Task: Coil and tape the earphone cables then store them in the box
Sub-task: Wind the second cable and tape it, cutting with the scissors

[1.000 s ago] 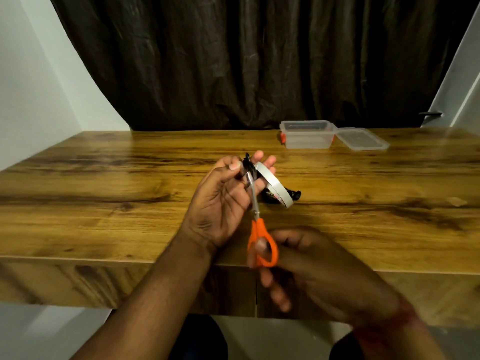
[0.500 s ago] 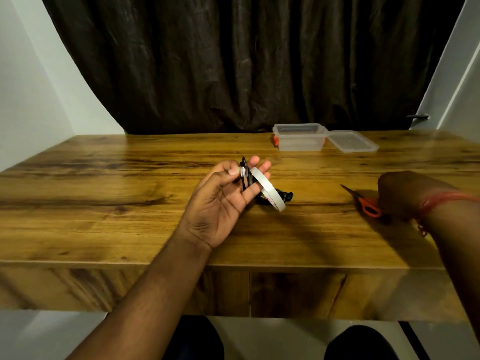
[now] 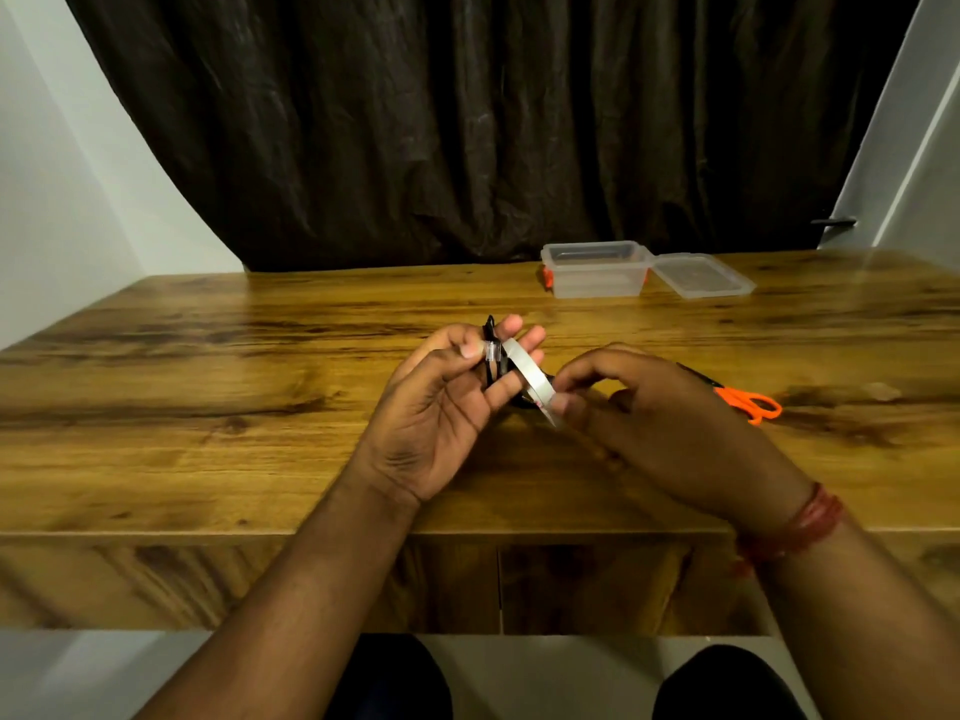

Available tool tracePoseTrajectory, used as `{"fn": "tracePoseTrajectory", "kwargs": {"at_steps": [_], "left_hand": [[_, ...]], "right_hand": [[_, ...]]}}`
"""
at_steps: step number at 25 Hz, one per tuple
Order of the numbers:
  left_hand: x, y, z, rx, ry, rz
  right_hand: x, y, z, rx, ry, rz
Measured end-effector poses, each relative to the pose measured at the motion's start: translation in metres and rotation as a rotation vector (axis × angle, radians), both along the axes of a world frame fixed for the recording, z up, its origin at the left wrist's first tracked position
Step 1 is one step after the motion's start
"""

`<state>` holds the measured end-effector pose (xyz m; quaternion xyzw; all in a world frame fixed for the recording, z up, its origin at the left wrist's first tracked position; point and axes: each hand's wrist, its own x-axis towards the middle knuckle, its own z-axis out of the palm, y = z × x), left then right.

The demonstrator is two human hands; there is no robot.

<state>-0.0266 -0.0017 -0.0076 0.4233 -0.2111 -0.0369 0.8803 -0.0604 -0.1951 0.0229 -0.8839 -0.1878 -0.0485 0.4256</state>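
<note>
My left hand (image 3: 447, 407) holds a coiled black earphone cable (image 3: 491, 350) above the wooden table, thumb pressing a strip of clear tape wrapped round the coil. A roll of clear tape (image 3: 530, 384) hangs off the fingers of that hand. My right hand (image 3: 654, 423) pinches the lower edge of the tape roll between thumb and fingertips. A little more black cable shows on the table just behind the roll. The clear plastic box (image 3: 597, 270) stands open at the back of the table, with its lid (image 3: 701, 275) lying beside it on the right.
Orange-handled scissors (image 3: 748, 402) lie on the wooden table (image 3: 208, 407) to the right of my right hand. A dark curtain hangs behind the table. The table's front edge runs just under my wrists.
My right hand laid the scissors on the table at the right, then came back left and took hold of the tape roll. My left hand kept the coil.
</note>
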Motion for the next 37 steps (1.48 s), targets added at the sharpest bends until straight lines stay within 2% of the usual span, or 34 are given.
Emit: {"fn": "tracePoseTrajectory", "kwargs": {"at_steps": [5,9,13,15,19,21,23,24,26,28,29,31,37], "left_hand": [[-0.001,0.001,-0.001,0.021,-0.021,-0.017],[-0.001,0.002,-0.001,0.042,-0.004,-0.052],[-0.001,-0.001,-0.003,0.107,0.033,-0.042],[0.0,-0.001,-0.003,0.096,0.051,-0.03],[-0.001,-0.002,-0.002,0.095,0.063,-0.049],[-0.001,-0.003,-0.001,0.101,0.066,-0.047],[-0.002,-0.003,-0.001,0.107,0.062,-0.047],[-0.002,-0.003,-0.001,0.106,0.057,-0.049],[-0.002,-0.004,-0.001,0.105,0.052,-0.055],[-0.003,-0.006,-0.001,0.118,0.045,-0.055],[-0.003,-0.007,-0.001,0.134,0.034,-0.052],[-0.005,-0.009,0.0,0.157,0.018,-0.042],[-0.005,-0.009,-0.002,0.188,0.016,0.009]], "right_hand": [[0.0,0.016,-0.024,0.267,0.041,0.015],[0.0,-0.004,-0.024,0.309,-0.047,-0.02],[0.001,-0.035,-0.022,0.397,-0.028,-0.145],[0.008,-0.05,-0.024,0.236,-0.11,-0.249],[0.033,-0.059,-0.033,-0.373,-0.211,-0.347],[0.042,-0.06,-0.035,-0.505,-0.153,-0.343],[0.044,-0.056,-0.033,-0.537,-0.166,-0.343],[0.041,-0.051,-0.03,-0.482,-0.212,-0.34],[0.029,-0.035,-0.019,-0.177,-0.327,-0.284],[0.014,-0.013,-0.004,0.113,-0.347,-0.118],[0.01,-0.003,0.0,0.175,-0.319,-0.031],[0.007,0.01,-0.001,0.17,-0.282,0.075],[0.012,0.021,-0.012,0.432,-0.037,0.159]]}}
